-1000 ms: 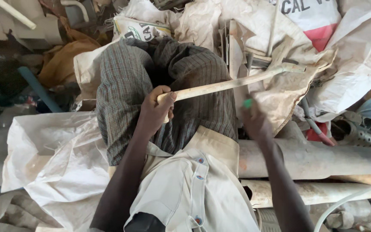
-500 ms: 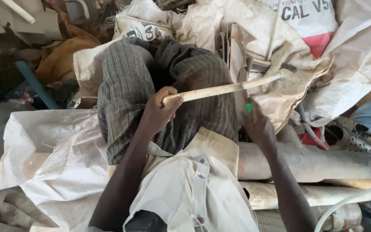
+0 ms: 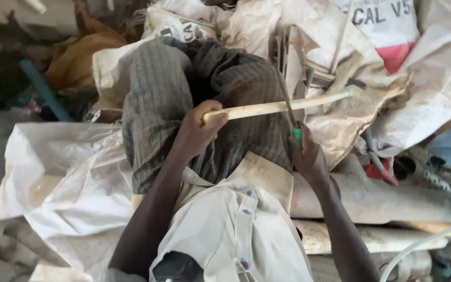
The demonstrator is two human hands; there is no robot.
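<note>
My left hand [image 3: 197, 131] grips one end of a long pale wooden stick [image 3: 283, 105] that runs to the right across my lap. A thin blade tool with a green handle [image 3: 296, 134] is in my right hand [image 3: 306, 156], its blade leaning against the stick from below. Both hands hover over a dark checked cloth [image 3: 157, 104] draped over my knees. My pale buttoned shirt [image 3: 225, 224] fills the bottom middle.
White woven sacks [image 3: 63, 177] lie at left and upper right. A tan sack [image 3: 351, 120] with wood pieces lies under the stick's far end. Thick grey pipes [image 3: 392, 201] run across the right. A pale hose [image 3: 429, 240] curves at bottom right.
The stick has tilted slightly and the right hand has lifted the green-handled blade up against it. The left hand keeps its hold.
</note>
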